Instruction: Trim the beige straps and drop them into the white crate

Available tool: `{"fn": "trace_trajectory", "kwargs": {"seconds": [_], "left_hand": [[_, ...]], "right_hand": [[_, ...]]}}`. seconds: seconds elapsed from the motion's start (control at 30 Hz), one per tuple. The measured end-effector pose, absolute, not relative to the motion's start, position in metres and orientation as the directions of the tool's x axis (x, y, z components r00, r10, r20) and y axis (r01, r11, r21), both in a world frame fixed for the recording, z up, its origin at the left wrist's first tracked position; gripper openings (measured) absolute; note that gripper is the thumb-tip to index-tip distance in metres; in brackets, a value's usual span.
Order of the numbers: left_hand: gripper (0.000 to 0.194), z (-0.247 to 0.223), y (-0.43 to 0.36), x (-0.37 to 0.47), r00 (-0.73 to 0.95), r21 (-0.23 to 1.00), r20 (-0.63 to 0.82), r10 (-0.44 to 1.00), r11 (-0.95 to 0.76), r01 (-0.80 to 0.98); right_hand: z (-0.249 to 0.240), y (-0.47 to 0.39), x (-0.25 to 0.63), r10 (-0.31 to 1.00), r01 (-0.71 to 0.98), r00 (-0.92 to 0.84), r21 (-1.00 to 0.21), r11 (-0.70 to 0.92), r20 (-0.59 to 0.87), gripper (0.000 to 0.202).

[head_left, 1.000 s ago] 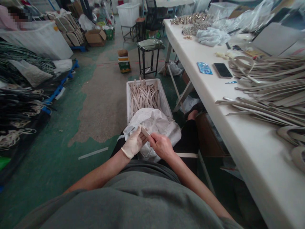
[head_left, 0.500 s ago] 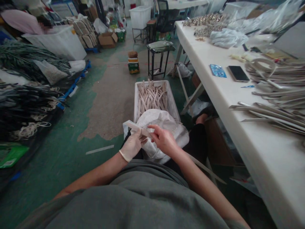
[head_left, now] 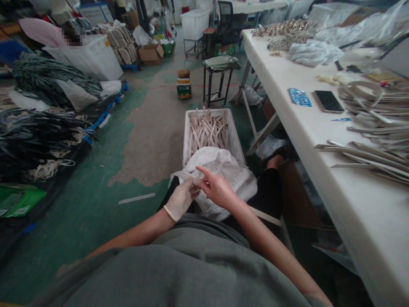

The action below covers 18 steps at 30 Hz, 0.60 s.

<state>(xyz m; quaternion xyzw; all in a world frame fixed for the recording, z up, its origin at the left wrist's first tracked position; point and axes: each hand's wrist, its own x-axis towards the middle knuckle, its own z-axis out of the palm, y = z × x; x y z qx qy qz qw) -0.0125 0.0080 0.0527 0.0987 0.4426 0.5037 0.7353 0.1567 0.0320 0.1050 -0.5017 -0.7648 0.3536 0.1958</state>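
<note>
A long pale strap point(head_left: 264, 215) runs across my lap, its tail showing below my right forearm. My left hand point(head_left: 181, 199), in a thin whitish glove, is closed on the strap near its front end. My right hand point(head_left: 217, 187) is bare and pinches the strap just beside the left fingers, with the index finger stretched out. Under both hands a white cloth or sack point(head_left: 234, 172) covers my lap. Directly beyond it stands a white plastic crate point(head_left: 235, 140) holding many beige strips point(head_left: 209, 130). The fingertips partly hide the strap between them.
To the right, a long white table point(head_left: 287, 102) carries a phone point(head_left: 328, 101), a blue packet point(head_left: 299, 97) and piled straps point(head_left: 367, 157). A stool point(head_left: 221, 64) stands past the crate. Bundled cords point(head_left: 38, 140) lie at left, near a person bent over a bin point(head_left: 96, 57).
The strap's front end, which stuck out past my left hand, now shows less and looks turned. Its tail has shifted up under my right forearm. The view has swung slightly left.
</note>
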Motion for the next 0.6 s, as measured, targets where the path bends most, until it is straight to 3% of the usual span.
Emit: {"fn": "trace_trajectory", "kwargs": {"seconds": [0.13, 0.27, 0.47, 0.6], "left_hand": [[0.021, 0.056, 0.014, -0.021, 0.014, 0.608, -0.575, 0.818, 0.439, -0.661], [0.025, 0.052, 0.001, -0.006, 0.17, 0.572, -0.562, 0.809, 0.529, -0.627], [0.039, 0.051, -0.012, -0.001, 0.374, 0.329, -0.618, 0.691, 0.66, -0.676], [0.021, 0.053, 0.003, -0.002, 0.29, 0.324, -0.644, 0.708, 0.595, -0.736]], "right_hand": [[0.106, 0.027, 0.171, 0.888, 0.558, -0.448, -0.809, 0.186, -0.106, 0.05], [0.103, 0.027, 0.163, 0.9, 0.627, -0.42, -0.754, 0.195, -0.117, 0.039], [0.095, 0.021, 0.159, 0.889, 0.511, -0.414, -0.858, 0.05, -0.194, 0.033], [0.094, 0.007, 0.174, 0.87, 0.495, -0.435, -0.869, 0.017, -0.231, 0.042]]}}
